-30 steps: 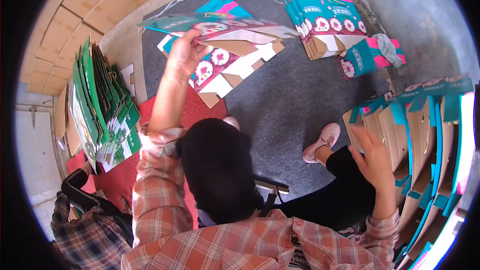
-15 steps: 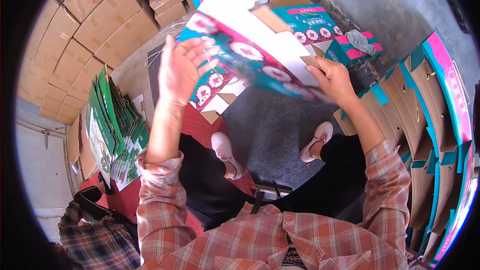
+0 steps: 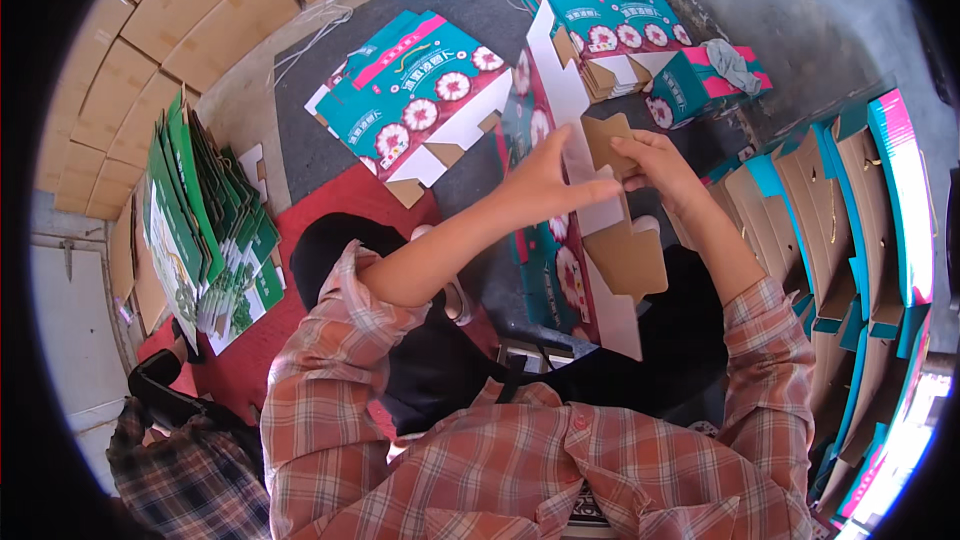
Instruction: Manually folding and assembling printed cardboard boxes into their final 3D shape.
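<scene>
A folding carton [image 3: 570, 280], teal and maroon with flower-like prints, stands on edge before me over my lap. White and brown flaps run along its side facing right. My right hand [image 3: 660, 172] is closed, pinching a brown flap of it between thumb and fingers. Against the white flaps lies my left hand [image 3: 550, 185], thumb and fingers spread apart; part of its fingers is hidden. Beyond it, on the floor, lie flat cartons [image 3: 420, 90] of the same print.
Brown boxes [image 3: 200, 20] are stacked at the far left. Green folded cartons [image 3: 205, 230] lean at left, near a person in a plaid shirt [image 3: 185, 470]. More teal cartons [image 3: 620, 15] and a grey cloth [image 3: 730, 65] lie ahead. Opened cartons [image 3: 830, 210] stand in rows at right.
The carton has swung from slanting out ahead to upright near my lap. My left hand, earlier raised with palm showing, has come across to its flaps. My right hand still grips it.
</scene>
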`<state>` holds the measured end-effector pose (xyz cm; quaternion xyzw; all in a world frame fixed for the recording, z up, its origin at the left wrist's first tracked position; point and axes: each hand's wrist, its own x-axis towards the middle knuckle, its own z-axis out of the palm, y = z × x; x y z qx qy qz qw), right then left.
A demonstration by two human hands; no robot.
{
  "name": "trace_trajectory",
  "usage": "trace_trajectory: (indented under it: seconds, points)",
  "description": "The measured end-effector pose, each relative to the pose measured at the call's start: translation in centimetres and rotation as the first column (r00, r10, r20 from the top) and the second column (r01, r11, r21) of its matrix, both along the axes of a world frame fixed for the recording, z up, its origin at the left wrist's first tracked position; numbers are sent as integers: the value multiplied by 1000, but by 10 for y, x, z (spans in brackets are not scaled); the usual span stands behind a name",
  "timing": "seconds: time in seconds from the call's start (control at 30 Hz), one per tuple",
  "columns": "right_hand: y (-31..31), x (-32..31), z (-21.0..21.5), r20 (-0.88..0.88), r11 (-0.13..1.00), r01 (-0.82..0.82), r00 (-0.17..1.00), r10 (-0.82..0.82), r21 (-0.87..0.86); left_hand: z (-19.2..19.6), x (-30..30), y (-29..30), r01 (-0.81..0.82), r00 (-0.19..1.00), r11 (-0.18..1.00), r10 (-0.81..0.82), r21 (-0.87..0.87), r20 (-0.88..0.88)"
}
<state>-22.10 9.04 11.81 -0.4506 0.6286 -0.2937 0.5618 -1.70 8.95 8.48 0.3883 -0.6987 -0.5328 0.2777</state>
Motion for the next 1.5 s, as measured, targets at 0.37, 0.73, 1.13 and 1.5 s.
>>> trace_trajectory:
  seconds: [0.37,0.73,1.13,1.5]
  points:
    - [-2,22,5,-19,965,12,1000,-18,-262,-7,3,38,-122,981,878,178,-462,79]
    - [-24,1,-24,-190,942,50,975,-118,-330,-18,19,8,-203,927,894,306,-399,216]
    - [-38,-73,-16,-374,883,139,868,-326,-448,5,56,35,408,855,745,-109,-528,508]
    - [-36,-75,-32,-543,859,52,755,-367,-509,-13,38,32,527,819,625,-190,-577,541]
